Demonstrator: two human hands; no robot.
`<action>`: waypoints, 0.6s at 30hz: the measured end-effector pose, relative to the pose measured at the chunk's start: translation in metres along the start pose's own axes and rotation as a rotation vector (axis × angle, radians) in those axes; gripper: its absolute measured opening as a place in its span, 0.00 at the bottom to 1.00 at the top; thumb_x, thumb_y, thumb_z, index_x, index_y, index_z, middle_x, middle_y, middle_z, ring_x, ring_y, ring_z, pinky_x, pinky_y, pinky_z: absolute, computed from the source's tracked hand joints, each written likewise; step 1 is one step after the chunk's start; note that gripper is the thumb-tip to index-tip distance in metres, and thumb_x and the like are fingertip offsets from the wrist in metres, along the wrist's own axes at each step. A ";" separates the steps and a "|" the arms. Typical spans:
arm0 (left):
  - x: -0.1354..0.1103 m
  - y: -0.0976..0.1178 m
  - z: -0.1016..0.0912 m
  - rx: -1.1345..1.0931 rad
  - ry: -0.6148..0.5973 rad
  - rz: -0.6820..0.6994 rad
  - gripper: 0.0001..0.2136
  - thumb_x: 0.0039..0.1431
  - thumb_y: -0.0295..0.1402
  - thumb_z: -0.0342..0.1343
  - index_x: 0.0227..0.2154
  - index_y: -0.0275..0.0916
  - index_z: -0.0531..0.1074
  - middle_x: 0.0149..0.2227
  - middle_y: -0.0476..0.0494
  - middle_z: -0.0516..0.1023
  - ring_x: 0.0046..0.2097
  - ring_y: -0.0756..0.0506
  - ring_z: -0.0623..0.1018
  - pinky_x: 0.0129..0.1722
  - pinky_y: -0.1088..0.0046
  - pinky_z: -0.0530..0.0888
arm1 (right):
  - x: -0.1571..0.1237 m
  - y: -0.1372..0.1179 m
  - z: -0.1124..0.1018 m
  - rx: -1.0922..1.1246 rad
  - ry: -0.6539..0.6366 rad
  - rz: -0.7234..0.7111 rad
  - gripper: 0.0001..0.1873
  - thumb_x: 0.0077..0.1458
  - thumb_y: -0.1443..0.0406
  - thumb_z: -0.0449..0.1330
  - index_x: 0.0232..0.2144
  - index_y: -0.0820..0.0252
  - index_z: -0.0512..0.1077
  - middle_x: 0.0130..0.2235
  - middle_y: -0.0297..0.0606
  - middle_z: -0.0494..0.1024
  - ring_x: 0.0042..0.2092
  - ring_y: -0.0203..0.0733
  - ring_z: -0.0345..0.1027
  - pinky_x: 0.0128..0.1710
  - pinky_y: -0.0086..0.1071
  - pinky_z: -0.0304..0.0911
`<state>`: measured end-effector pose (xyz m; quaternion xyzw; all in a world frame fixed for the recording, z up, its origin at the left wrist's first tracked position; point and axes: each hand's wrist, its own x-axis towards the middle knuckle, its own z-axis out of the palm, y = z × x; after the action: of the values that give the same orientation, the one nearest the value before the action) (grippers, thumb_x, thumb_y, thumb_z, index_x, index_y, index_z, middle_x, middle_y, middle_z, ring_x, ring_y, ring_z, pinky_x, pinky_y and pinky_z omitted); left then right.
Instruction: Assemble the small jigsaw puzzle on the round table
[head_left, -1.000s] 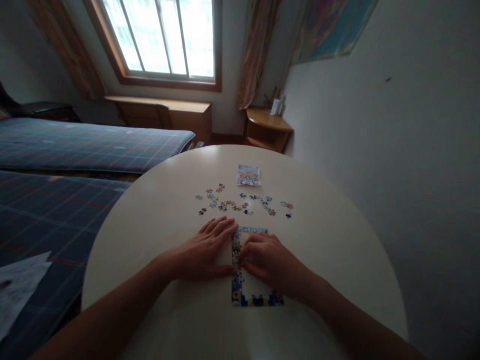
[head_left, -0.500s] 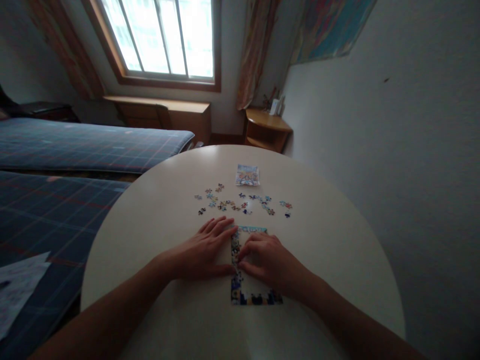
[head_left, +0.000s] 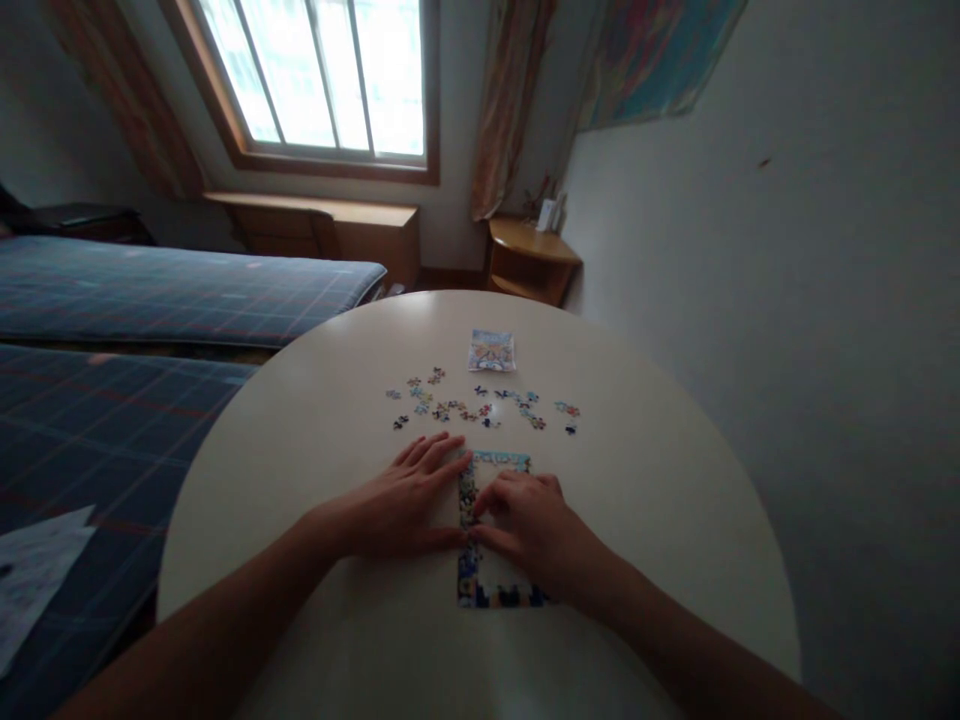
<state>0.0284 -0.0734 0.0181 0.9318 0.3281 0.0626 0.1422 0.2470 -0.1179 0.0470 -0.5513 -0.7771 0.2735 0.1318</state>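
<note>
A partly assembled jigsaw puzzle (head_left: pixel 466 570) lies on the round table, its border strips joined around a pale middle. My left hand (head_left: pixel 401 500) rests flat with fingers spread, the fingertips and thumb touching the puzzle's left edge. Over the puzzle, my right hand (head_left: pixel 529 520) has its fingers curled and its thumb and index tips close together at the left strip. Whatever lies between those tips is too small to make out. The right hand hides part of the puzzle's right side. Beyond both hands, several loose puzzle pieces (head_left: pixel 469 413) are scattered.
A small picture card (head_left: pixel 492 351) lies behind the loose pieces on the cream round table (head_left: pixel 300 620). Plaid mattresses (head_left: pixel 187 295) stand at the left, with paper sheets (head_left: pixel 41 570) on the nearer one. A white wall (head_left: pixel 675 270) runs along the right.
My right hand's fingertips have shifted slightly at the puzzle's left strip, with the curl kept. The left hand stays in place. The whole view has moved a little.
</note>
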 end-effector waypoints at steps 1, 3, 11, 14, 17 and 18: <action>0.000 0.000 0.000 0.001 -0.003 -0.001 0.41 0.60 0.61 0.47 0.67 0.38 0.49 0.70 0.33 0.47 0.70 0.34 0.46 0.67 0.53 0.52 | 0.000 0.000 0.000 -0.001 -0.003 -0.001 0.08 0.50 0.61 0.70 0.33 0.54 0.78 0.37 0.33 0.77 0.44 0.43 0.70 0.49 0.41 0.51; 0.000 0.000 0.000 0.000 -0.006 -0.004 0.41 0.60 0.61 0.47 0.67 0.39 0.49 0.70 0.33 0.46 0.70 0.34 0.46 0.67 0.52 0.52 | 0.001 0.000 -0.001 -0.005 -0.009 -0.004 0.07 0.50 0.61 0.70 0.33 0.54 0.78 0.37 0.33 0.77 0.44 0.43 0.70 0.49 0.41 0.51; -0.001 0.001 0.000 -0.020 -0.007 -0.007 0.39 0.61 0.60 0.47 0.67 0.40 0.51 0.70 0.35 0.47 0.70 0.34 0.46 0.67 0.53 0.51 | 0.002 -0.002 -0.002 -0.026 -0.012 -0.037 0.05 0.52 0.63 0.68 0.33 0.54 0.78 0.38 0.34 0.78 0.45 0.44 0.70 0.49 0.43 0.52; -0.001 0.000 0.001 -0.032 0.007 -0.005 0.38 0.61 0.60 0.47 0.67 0.42 0.50 0.70 0.36 0.47 0.70 0.34 0.46 0.67 0.52 0.52 | 0.002 0.000 -0.002 -0.035 0.001 -0.049 0.06 0.51 0.62 0.69 0.33 0.54 0.78 0.38 0.35 0.78 0.46 0.45 0.70 0.49 0.43 0.53; -0.001 0.000 0.002 -0.034 0.013 -0.003 0.38 0.61 0.59 0.48 0.67 0.43 0.51 0.70 0.37 0.48 0.70 0.34 0.47 0.67 0.51 0.52 | 0.002 0.003 -0.002 -0.039 0.021 -0.069 0.06 0.51 0.62 0.69 0.33 0.54 0.78 0.38 0.35 0.78 0.44 0.44 0.71 0.48 0.43 0.53; -0.001 0.000 0.002 -0.036 0.011 -0.004 0.38 0.60 0.59 0.49 0.67 0.43 0.50 0.70 0.37 0.47 0.70 0.34 0.47 0.67 0.52 0.52 | 0.003 0.003 -0.003 -0.037 0.028 -0.076 0.05 0.51 0.63 0.69 0.33 0.54 0.78 0.37 0.35 0.78 0.44 0.44 0.71 0.48 0.43 0.54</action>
<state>0.0278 -0.0740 0.0163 0.9282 0.3293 0.0733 0.1570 0.2500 -0.1138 0.0473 -0.5276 -0.8005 0.2459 0.1427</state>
